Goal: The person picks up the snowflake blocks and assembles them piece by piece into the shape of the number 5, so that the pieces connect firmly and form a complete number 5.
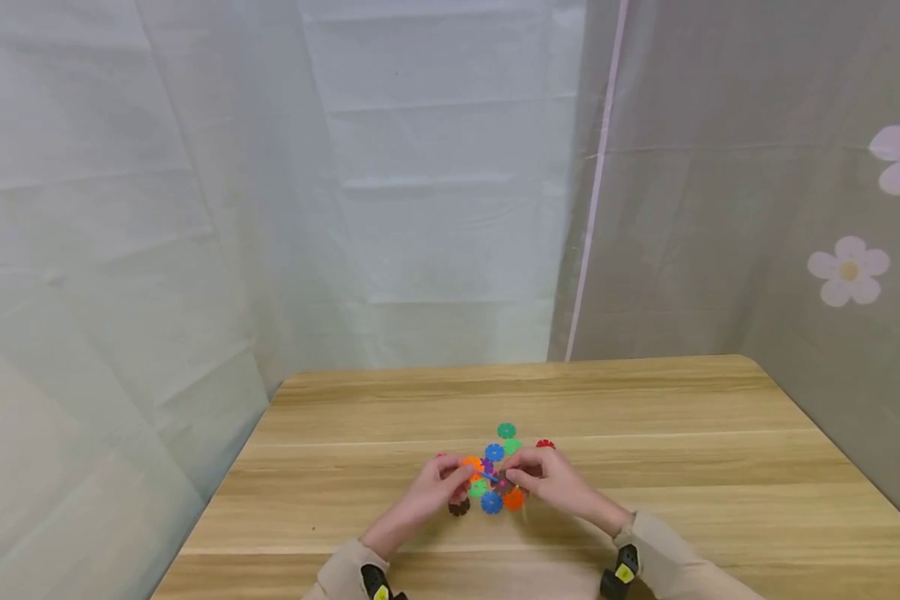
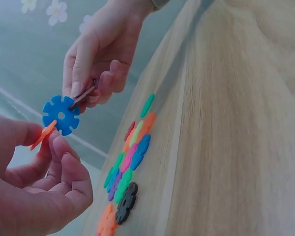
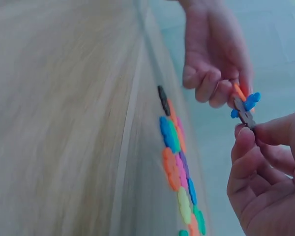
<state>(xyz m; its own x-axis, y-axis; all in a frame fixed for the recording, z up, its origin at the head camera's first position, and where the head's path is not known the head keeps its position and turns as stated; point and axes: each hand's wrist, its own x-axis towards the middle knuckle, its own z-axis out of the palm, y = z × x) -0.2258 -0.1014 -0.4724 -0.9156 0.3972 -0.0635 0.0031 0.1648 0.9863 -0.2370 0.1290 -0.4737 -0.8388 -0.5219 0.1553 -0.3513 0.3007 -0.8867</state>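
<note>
My left hand (image 1: pixel 437 485) pinches an orange notched plastic disc (image 2: pixel 43 135) between thumb and fingers. Slotted at an angle to that disc is a blue notched disc (image 2: pixel 51 114) with a round hole in its centre. From the other side, my right hand (image 1: pixel 562 485) pinches a brown disc (image 3: pixel 244 113) by its edge. In the left wrist view the brown disc's tip meets the rim of the blue one. All three are held above the table, over a cluster of loose discs.
Flat on the wooden table (image 1: pixel 645 408) lie several loose notched discs, among them a black disc (image 2: pixel 126 203), a dark green disc (image 1: pixel 506 431) and a red disc (image 1: pixel 545 443). Pale curtains (image 1: pixel 450 208) hang behind the table.
</note>
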